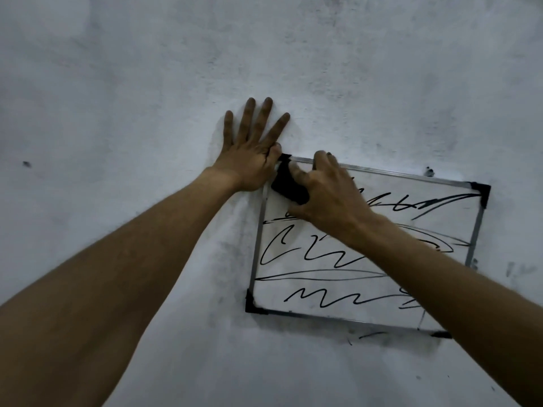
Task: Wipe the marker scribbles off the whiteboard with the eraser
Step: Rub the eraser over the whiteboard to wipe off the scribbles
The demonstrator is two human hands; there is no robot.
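Black marker scribbles (338, 259) cover the metal-framed whiteboard (258, 245) lying on the grey floor (147, 83). Your right hand (329, 195) pinches the black felt eraser (286, 186), probably light and soft, at the board's top-left corner; your left hand (249, 154), spread flat, braces the frame.

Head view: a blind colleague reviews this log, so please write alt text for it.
A right hand presses a black eraser onto the top left corner of a small whiteboard covered in black scribbles. The left hand lies flat, fingers spread, beside that corner.
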